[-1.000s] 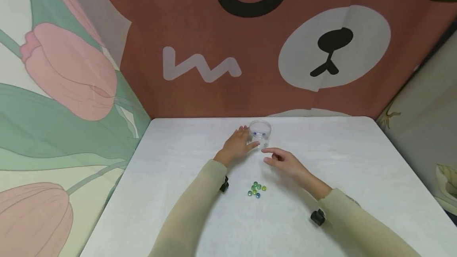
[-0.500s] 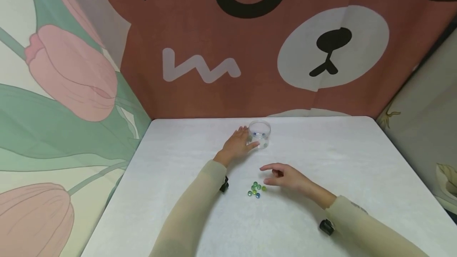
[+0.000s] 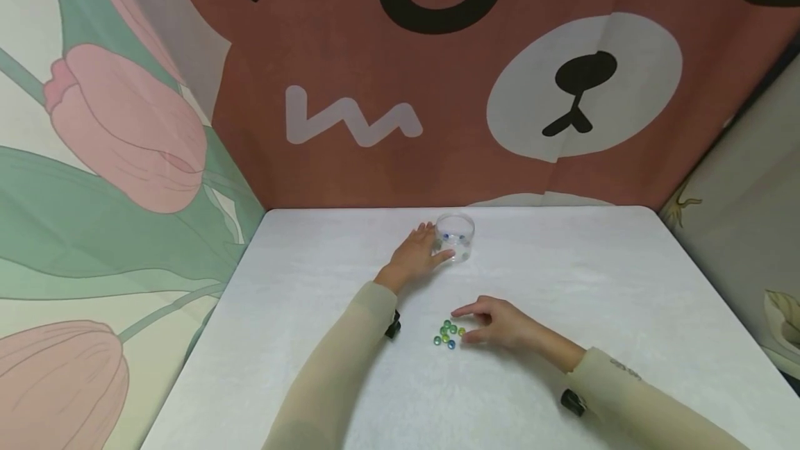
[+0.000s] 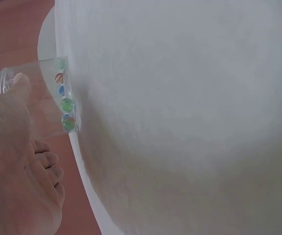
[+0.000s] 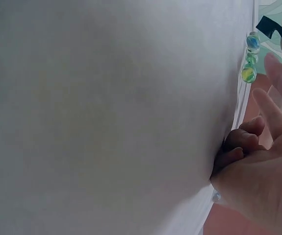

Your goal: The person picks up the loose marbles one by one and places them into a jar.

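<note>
A clear jar (image 3: 455,235) with several glass marbles (image 4: 67,105) at its bottom stands upright near the table's back edge. My left hand (image 3: 414,255) holds it from the left, with the thumb across its near side. Closer to me lies a loose cluster of green, yellow and blue marbles (image 3: 446,333). At the cluster's right side is my right hand (image 3: 503,325), thumb and forefinger spread apart beside the yellow marble (image 5: 248,74). Its other fingers (image 5: 241,142) are curled in low against the table, and nothing shows between thumb and forefinger.
A white cloth covers the table (image 3: 300,248). Behind it hangs a brown backdrop (image 3: 350,179) with a cartoon face, and a tulip-print cloth (image 3: 131,123) hangs on the left. Small black wrist cameras (image 3: 572,401) sit under both sleeves.
My right hand has come back from beside the jar toward me, down to the marble cluster, its thumb and forefinger parted. The left hand and the jar have stayed in place.
</note>
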The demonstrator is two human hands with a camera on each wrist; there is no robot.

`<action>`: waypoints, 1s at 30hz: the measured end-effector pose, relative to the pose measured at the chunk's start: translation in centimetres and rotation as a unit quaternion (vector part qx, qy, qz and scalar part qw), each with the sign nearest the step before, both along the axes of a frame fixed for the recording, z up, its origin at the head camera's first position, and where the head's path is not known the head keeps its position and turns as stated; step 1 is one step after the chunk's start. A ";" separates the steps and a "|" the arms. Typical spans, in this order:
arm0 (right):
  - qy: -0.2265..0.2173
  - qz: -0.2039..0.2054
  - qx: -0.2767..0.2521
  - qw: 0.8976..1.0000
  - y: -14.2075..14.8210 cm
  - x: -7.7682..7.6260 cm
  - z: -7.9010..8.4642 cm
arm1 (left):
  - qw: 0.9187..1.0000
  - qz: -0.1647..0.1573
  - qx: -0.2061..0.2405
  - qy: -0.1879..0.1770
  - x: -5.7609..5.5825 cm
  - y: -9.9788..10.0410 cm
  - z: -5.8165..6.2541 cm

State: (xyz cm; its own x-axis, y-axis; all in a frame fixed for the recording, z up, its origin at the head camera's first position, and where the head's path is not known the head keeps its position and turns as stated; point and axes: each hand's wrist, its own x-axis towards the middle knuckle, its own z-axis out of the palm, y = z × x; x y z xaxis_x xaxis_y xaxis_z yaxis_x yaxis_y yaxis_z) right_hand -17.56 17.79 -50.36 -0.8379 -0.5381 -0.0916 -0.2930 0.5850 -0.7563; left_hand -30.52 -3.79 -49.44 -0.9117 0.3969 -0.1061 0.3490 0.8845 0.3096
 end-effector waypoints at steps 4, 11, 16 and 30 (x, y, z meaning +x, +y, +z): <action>0.005 0.011 0.020 1.000 -0.1 -0.1 -0.1 | 1.000 0.002 0.001 0.000 0.0 0.0 0.0; 0.019 0.034 0.051 0.998 -0.1 -0.2 -0.3 | 1.000 0.004 -0.003 0.001 0.1 0.0 0.0; 0.024 0.033 0.053 0.998 -0.2 -0.1 -0.3 | 1.000 0.005 -0.002 -0.001 0.1 0.0 0.0; 0.039 0.007 0.038 0.998 -0.4 0.2 -0.1 | 1.000 0.002 0.001 -0.002 -0.1 -0.1 -0.3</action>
